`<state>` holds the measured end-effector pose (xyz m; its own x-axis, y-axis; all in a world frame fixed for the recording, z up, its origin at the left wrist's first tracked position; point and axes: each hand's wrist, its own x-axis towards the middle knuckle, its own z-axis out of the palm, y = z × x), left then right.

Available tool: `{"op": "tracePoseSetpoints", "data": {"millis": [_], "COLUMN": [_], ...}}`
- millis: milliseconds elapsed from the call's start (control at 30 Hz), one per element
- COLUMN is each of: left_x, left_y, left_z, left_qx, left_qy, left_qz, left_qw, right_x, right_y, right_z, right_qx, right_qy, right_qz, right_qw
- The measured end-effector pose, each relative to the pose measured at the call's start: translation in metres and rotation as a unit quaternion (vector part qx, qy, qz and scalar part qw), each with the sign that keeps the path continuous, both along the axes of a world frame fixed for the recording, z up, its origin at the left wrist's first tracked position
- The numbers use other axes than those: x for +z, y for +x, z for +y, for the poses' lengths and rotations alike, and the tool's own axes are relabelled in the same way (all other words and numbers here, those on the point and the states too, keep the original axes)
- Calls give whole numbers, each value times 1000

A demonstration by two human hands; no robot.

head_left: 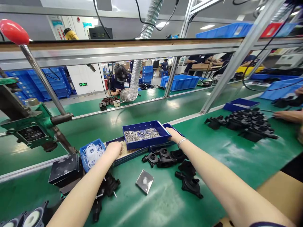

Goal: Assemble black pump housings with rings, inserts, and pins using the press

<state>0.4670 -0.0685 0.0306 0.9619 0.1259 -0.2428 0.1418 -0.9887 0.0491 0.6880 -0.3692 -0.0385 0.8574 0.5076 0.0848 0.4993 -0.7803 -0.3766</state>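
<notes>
Green workbench mat (pixel 213 151), blue trays (pixel 146 134), black plastic housings (pixel 165 157), small metal plate (pixel 145 181), white-ring bin (pixel 91 154)

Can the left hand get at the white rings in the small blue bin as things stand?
Probably yes. The left hand rests at the tray of pale small parts, right beside the small blue bin holding the white rings. The bin is open-topped and nothing lies between hand and rings.

Bare forearms; thin bracelet (pixel 181 142) (silvery) on right wrist

right hand (pixel 174 134) fingers hidden behind blue tray (pixel 146 135)
</notes>
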Motion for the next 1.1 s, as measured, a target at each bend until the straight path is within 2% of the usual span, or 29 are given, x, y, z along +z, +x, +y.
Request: {"op": "tracePoseSetpoints", "data": {"millis": [100, 233, 333, 433, 567, 633, 700, 733, 800, 867, 933, 1000, 1100], "left_x": [-9, -8, -7, -5, 14, 27, 38, 40, 38, 25, 7, -13, -33], "left_y": [3, -5, -9, -7, -10, -24, -52, -70, -107, -139, -161, -174, -182], "left_z": [4, 8, 12, 19, 22, 13, -4, -15, -42, -69, -91, -104, -110], "left_qx": [-12, -8, 10, 30, 44, 45, 48, 64, 116, 182, 254, 303, 316], "left_qy": [-16, -30, -42, -60, -109, -149, -257, -392, -621, -751, -807, -829, -850], "left_qz": [-12, -51, -87, -118, -173, -206, -224, -225, -155, -68, -5, 23, 33], "left_qw": [1000, 998, 995, 991, 978, 966, 939, 890, 760, 631, 533, 469, 421], "right_x": [-7, -6, 4, 24, 59, 74, 81, 82, 77, 66, 53, 41, 30], "right_y": [6, 6, 0, -13, -54, -86, -126, -147, -191, -233, -271, -303, -335], "right_z": [-3, -2, 0, -4, -21, -31, -36, -36, -33, -24, -12, 1, 16], "right_qx": [2, -32, -100, -154, -146, -121, -92, -75, -42, -21, -13, -8, -1], "right_qy": [32, 109, 192, 300, 439, 483, 518, 541, 585, 605, 598, 594, 612], "right_qz": [24, 44, 51, 64, 93, 112, 141, 163, 229, 313, 388, 440, 452], "right_qw": [999, 993, 975, 939, 882, 860, 839, 822, 777, 732, 701, 674, 649]}}
